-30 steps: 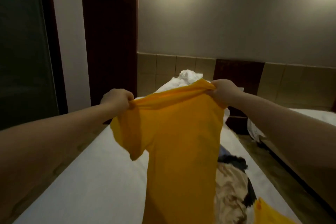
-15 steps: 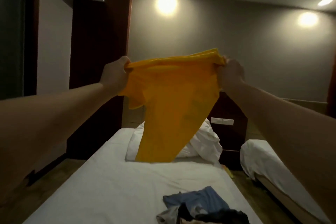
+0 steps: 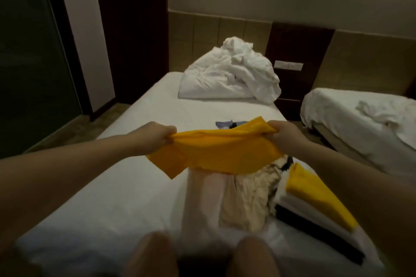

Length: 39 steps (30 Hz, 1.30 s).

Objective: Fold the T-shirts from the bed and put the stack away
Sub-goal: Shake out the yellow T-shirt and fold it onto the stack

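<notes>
1. both arms are reaching out over the bed (image 3: 108, 198); the left hand (image 3: 155, 136) is gripping one end of the yellow t-shirt (image 3: 216, 155), fingers curled tight round a bunch of cloth; the right hand (image 3: 284, 136) is doing the same at the other end
2. the yellow t-shirt is hanging stretched between the two fists above the mattress, top edge running nearly level; a sleeve corner is drooping at the lower left; can't tell if its bottom edge is touching the clothes under it
3. below it a pinkish garment (image 3: 207, 200) and a cream garment (image 3: 249, 198) are lying loose and rumpled down the middle of the bed, side by side and touching; a blue garment (image 3: 224, 123) is peeking out past the shirt's far edge
4. the folded stack (image 3: 315, 207) is sitting by the right edge of the mattress under the right forearm; yellow piece on top, white and black layers beneath; it's lying just beside the cream garment
5. room-wise: plain white sheet is showing on the left half of the mattress, from the near end up to the crumpled white bedding (image 3: 229, 74) heaped at the head end; that left edge is running along a strip of floor (image 3: 74, 128)
6. on the right a narrow gap is separating this bed from a second bed (image 3: 360, 123); a dark nightstand (image 3: 290, 96) is standing between them at the wall
7. what look like the person's knees (image 3: 153, 256) are showing blurry at the near end
</notes>
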Available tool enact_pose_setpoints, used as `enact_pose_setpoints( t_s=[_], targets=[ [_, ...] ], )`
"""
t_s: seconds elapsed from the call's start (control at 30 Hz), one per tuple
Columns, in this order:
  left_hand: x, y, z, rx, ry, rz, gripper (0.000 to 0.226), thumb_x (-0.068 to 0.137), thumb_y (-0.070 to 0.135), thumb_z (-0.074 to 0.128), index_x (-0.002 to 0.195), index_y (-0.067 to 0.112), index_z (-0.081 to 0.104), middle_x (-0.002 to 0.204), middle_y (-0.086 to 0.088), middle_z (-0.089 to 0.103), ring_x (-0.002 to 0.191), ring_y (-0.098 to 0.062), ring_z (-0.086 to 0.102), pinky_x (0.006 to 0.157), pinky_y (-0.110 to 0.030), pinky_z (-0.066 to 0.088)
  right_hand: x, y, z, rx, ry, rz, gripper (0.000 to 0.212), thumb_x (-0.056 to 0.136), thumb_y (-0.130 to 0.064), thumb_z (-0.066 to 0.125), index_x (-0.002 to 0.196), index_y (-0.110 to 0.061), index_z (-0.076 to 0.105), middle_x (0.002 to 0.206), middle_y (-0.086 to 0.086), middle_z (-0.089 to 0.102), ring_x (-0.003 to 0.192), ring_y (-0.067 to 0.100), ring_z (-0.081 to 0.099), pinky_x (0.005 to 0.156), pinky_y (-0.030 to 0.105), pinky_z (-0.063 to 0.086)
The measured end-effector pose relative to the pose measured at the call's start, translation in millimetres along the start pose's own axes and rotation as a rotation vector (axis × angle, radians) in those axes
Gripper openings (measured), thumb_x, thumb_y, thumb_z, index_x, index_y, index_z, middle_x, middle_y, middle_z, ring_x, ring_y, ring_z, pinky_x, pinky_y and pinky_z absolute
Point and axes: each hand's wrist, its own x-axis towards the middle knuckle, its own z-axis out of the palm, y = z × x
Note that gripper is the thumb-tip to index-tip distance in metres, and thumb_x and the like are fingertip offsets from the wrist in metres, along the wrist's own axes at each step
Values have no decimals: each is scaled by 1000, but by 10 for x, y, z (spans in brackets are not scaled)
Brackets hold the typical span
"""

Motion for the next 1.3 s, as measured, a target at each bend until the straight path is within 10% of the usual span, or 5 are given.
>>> enact_pose_setpoints(
  t_s=[0.63,0.77,1.0,1.13,1.3],
  targets=[
    [-1545,59,1168,-59,-84,53,12,91,22,55,84,13,57,72,0,54,78,-22,56,62,-22,35,-1696,265,558,-104,-410,21,14,86,-26,65,97,-17,69,93,-1,67,84,10,59,74,24,45],
    [-1856,-3,1642,-144,-133,71,46,68,61,42,78,19,58,79,-10,67,77,-18,62,66,-26,39,-2018,428,1050,-245,-604,144,37,99,-10,43,124,17,47,118,34,54,82,1,59,87,32,38],
    [-2087,33,1921,-263,96,23,21,82,37,57,75,20,47,74,-16,65,72,-28,63,58,-28,33,-2611,535,1149,-264,-172,-246,22,77,-47,51,68,-27,57,69,6,64,62,20,58,52,26,32],
    [-2246,-95,2043,-193,-209,145,17,76,47,44,83,32,44,74,3,59,70,-14,56,56,-26,32,-2804,683,1301,-402,-126,-355,15,71,-32,54,67,-19,60,61,2,63,53,26,63,40,31,41],
    [-1975,-83,1775,-128,-608,117,9,78,36,60,81,37,68,80,14,71,72,3,62,66,-13,44,-2772,588,1210,-356,-587,-193,36,85,-39,61,119,-27,57,108,-11,58,100,10,51,79,22,42]
  ],
)
